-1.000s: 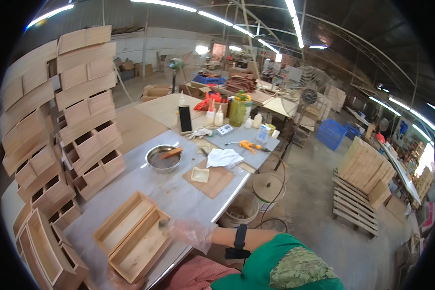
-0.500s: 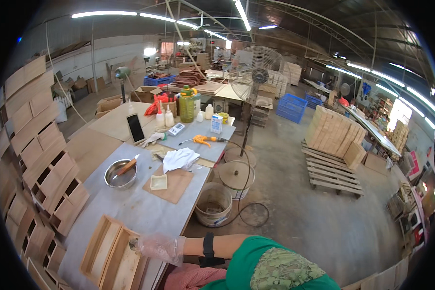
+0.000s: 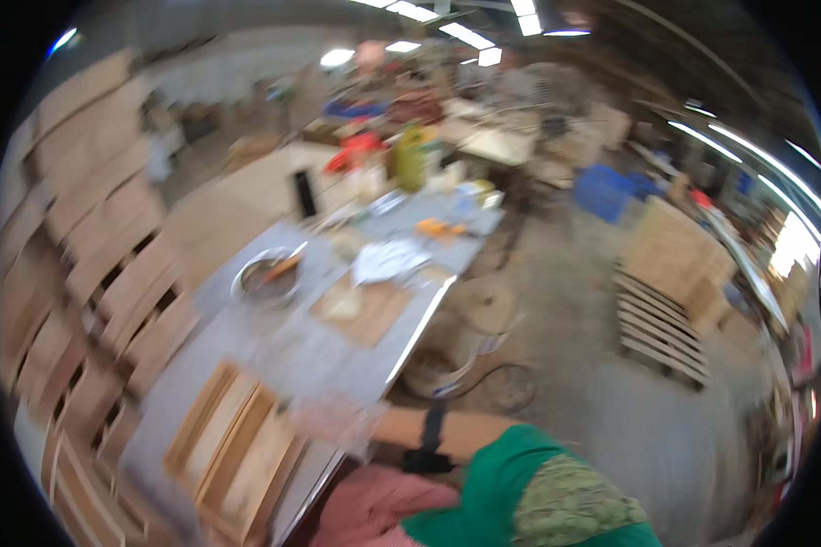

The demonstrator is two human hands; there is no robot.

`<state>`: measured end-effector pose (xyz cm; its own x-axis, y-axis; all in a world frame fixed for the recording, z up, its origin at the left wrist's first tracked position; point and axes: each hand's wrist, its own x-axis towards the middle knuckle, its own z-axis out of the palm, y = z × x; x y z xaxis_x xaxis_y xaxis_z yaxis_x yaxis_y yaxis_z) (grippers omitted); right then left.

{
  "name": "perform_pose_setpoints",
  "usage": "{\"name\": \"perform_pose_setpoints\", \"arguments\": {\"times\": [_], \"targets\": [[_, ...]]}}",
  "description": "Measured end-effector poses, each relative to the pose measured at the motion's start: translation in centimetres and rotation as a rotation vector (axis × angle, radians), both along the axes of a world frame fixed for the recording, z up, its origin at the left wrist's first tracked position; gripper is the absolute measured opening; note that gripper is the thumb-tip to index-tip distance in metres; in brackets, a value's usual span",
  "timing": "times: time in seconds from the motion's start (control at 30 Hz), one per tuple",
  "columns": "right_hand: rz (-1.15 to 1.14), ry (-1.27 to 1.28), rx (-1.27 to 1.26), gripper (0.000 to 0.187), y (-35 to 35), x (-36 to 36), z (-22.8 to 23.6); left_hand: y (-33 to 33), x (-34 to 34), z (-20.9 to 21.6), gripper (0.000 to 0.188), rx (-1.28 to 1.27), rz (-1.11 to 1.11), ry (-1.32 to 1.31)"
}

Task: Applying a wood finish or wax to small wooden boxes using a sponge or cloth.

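The whole picture is smeared by motion. My right hand, in a clear plastic glove, is at the right-hand rim of a pale wooden box with two long compartments. Its fingers are too blurred to show whether they hold anything. The box lies on the grey table at the near edge. A black band circles my right forearm, and a green sleeve covers the arm above it. My left hand is not in view. Farther up the table stands a metal bowl with a brown-handled tool in it.
A white cloth and a brown board lie beyond the box, with bottles and an orange air gun farther back. Stacked wooden boxes rise at left. Buckets stand by the table's right edge, a loaded pallet beyond.
The view has swung, so the table and surroundings sit farther right and the picture is blurred. My right hand stays by the box's right-hand rim.
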<state>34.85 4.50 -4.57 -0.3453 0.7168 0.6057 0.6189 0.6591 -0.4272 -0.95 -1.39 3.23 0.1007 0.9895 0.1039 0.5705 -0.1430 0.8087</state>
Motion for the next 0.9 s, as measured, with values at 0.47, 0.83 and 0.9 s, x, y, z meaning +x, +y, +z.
{"name": "perform_pose_setpoints", "arguments": {"times": [0.47, 0.83, 0.9], "targets": [[-0.070, -0.587, -0.275, 0.049, -1.6, 0.0, 10.6, -0.7, -1.5, -0.1, 0.108, -0.097, -0.060, -0.276], [0.037, -0.532, -0.142, 0.044, 3.3, -0.5, 9.5, -0.2, -2.3, -1.0, 0.114, -0.049, -0.122, -0.087], [-0.285, -1.005, -0.743, 0.046, 1.3, -1.4, 11.6, -0.4, -2.3, -1.7, 0.115, -0.053, -0.089, -0.163]]}}
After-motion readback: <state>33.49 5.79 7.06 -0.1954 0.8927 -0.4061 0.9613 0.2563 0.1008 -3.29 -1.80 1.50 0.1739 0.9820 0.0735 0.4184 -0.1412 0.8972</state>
